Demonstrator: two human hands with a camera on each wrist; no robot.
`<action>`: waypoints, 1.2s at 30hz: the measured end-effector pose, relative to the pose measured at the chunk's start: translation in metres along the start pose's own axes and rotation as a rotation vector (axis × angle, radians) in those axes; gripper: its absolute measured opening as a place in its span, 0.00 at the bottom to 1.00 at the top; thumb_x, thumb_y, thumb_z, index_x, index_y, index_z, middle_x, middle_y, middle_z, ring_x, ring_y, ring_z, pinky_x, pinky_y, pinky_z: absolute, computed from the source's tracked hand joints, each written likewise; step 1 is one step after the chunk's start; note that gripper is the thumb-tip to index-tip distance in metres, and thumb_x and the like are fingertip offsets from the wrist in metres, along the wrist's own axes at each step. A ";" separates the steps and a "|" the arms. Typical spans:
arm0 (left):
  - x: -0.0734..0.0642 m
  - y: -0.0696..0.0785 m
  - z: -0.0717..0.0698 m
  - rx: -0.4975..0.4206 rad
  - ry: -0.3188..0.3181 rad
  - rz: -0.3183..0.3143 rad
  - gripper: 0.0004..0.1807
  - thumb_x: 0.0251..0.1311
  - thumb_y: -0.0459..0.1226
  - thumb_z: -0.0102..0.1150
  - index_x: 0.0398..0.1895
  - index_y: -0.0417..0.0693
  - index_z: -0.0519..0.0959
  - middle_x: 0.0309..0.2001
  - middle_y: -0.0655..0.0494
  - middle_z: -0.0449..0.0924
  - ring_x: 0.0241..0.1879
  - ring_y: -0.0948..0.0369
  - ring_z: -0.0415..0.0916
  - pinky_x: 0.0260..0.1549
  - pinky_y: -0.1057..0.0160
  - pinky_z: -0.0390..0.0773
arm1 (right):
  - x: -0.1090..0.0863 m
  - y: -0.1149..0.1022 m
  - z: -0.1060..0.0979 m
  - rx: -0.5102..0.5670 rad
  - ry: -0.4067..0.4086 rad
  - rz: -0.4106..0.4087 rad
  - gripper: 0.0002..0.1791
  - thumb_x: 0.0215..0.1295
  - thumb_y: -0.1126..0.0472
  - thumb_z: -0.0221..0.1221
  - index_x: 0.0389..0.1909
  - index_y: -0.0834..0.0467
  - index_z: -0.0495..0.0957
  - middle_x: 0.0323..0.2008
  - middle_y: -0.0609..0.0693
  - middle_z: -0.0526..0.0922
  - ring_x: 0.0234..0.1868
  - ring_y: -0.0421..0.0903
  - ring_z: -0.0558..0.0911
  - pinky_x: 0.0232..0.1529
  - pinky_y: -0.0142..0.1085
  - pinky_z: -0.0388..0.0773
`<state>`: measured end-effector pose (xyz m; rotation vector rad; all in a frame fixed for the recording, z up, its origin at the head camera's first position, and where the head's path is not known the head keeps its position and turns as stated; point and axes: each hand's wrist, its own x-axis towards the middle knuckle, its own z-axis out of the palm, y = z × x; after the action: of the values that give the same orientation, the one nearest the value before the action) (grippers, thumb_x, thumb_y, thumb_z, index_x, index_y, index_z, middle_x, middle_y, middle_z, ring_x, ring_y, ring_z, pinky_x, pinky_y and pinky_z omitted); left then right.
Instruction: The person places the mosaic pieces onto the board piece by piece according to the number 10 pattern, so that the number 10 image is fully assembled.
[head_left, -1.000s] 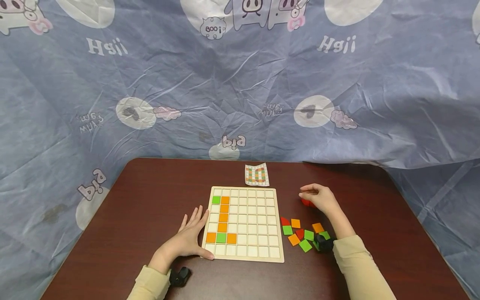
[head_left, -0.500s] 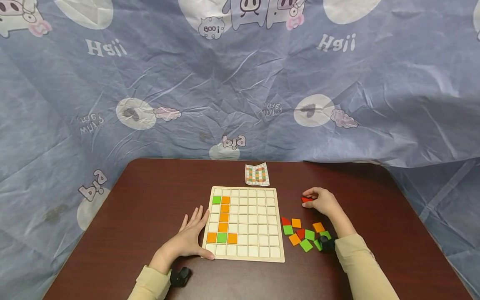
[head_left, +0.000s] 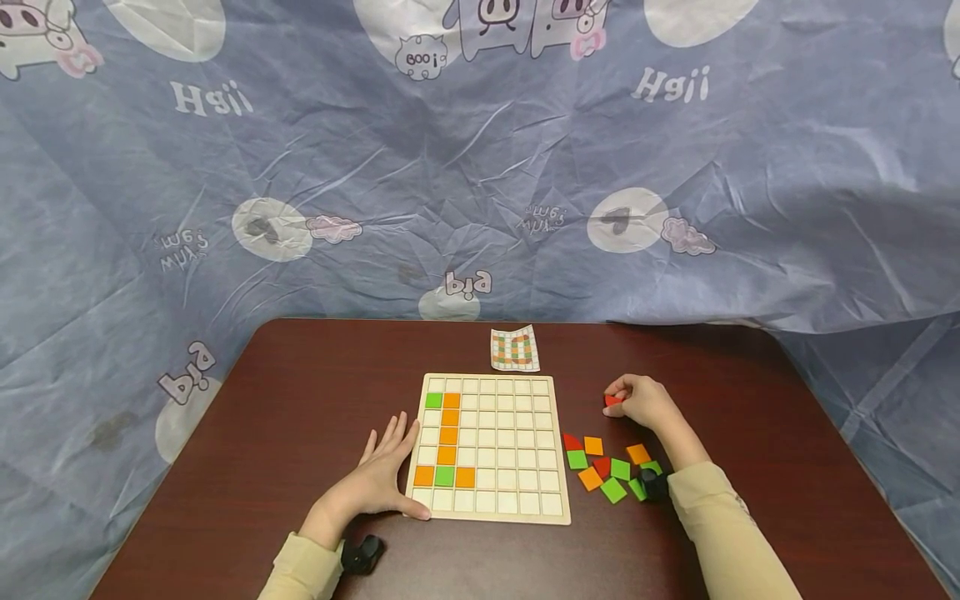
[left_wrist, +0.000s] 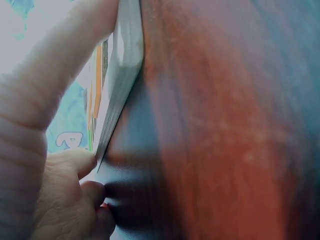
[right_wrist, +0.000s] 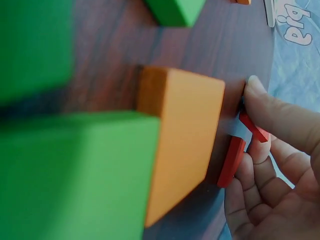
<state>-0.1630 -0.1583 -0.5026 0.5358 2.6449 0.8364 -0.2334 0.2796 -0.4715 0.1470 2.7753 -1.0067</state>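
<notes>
In the head view, my left hand (head_left: 375, 479) spreads its fingers along the left side of a pale wooden grid board (head_left: 510, 512), the thumb at its near-left corner. Several orange and green square tiles sit in the board's left columns, such as a green tile (head_left: 444, 476). To the right of the board, my right hand (head_left: 647, 402) pinches a red tile (right_wrist: 254, 127) between thumb and fingertips. A second red tile (right_wrist: 231, 162) stands by the curled lower fingers in the right wrist view. The left wrist view shows the thumb (left_wrist: 55, 60) against the board's edge.
Loose green, orange and red tiles, such as an orange tile (head_left: 590, 479), lie between the board and my right forearm. A small printed pattern card (head_left: 514, 350) lies beyond the board on the dark table (head_left: 337, 358). A patterned cloth (head_left: 420, 183) hangs behind.
My right hand has shifted slightly right and down, and its fingers have closed on the red tile. The left hand and the board stay in place.
</notes>
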 end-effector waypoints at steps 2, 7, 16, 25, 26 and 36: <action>0.000 0.000 0.000 0.000 0.003 0.005 0.77 0.28 0.56 0.83 0.79 0.42 0.44 0.79 0.38 0.32 0.79 0.43 0.30 0.73 0.37 0.30 | -0.001 -0.001 0.000 -0.006 0.003 -0.012 0.12 0.55 0.61 0.71 0.37 0.62 0.82 0.28 0.51 0.78 0.30 0.46 0.74 0.33 0.34 0.70; 0.000 0.000 0.000 -0.005 0.003 0.001 0.77 0.27 0.57 0.83 0.79 0.43 0.44 0.79 0.37 0.33 0.79 0.44 0.29 0.73 0.37 0.30 | -0.003 -0.009 0.002 -0.004 -0.003 -0.056 0.09 0.57 0.61 0.69 0.35 0.61 0.83 0.24 0.49 0.81 0.26 0.45 0.76 0.31 0.35 0.71; -0.001 0.000 0.000 -0.014 -0.004 -0.007 0.77 0.28 0.57 0.83 0.79 0.42 0.44 0.79 0.38 0.32 0.79 0.43 0.29 0.73 0.37 0.29 | 0.000 -0.035 0.016 0.097 -0.052 -0.147 0.13 0.68 0.58 0.62 0.46 0.62 0.84 0.31 0.51 0.83 0.32 0.49 0.79 0.34 0.35 0.73; -0.001 0.001 -0.001 -0.021 -0.001 0.006 0.77 0.28 0.56 0.83 0.79 0.41 0.44 0.79 0.37 0.32 0.79 0.43 0.29 0.72 0.36 0.29 | 0.001 -0.069 0.036 0.185 -0.052 -0.206 0.11 0.67 0.59 0.62 0.45 0.61 0.84 0.35 0.52 0.83 0.35 0.54 0.79 0.34 0.36 0.74; -0.001 0.002 -0.001 -0.021 -0.003 0.005 0.77 0.28 0.56 0.83 0.79 0.41 0.43 0.79 0.37 0.32 0.79 0.43 0.29 0.72 0.36 0.29 | 0.002 -0.072 0.038 0.198 -0.052 -0.205 0.11 0.67 0.60 0.62 0.45 0.61 0.84 0.34 0.52 0.83 0.35 0.54 0.79 0.34 0.36 0.74; -0.001 0.000 -0.001 -0.007 -0.010 -0.001 0.76 0.30 0.56 0.83 0.79 0.44 0.42 0.79 0.40 0.31 0.79 0.45 0.29 0.73 0.38 0.29 | 0.006 -0.099 0.063 0.285 -0.081 -0.186 0.08 0.65 0.60 0.64 0.41 0.59 0.83 0.35 0.52 0.83 0.37 0.53 0.80 0.32 0.34 0.74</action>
<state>-0.1625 -0.1592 -0.5011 0.5350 2.6322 0.8399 -0.2455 0.1634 -0.4587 -0.1143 2.5961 -1.4179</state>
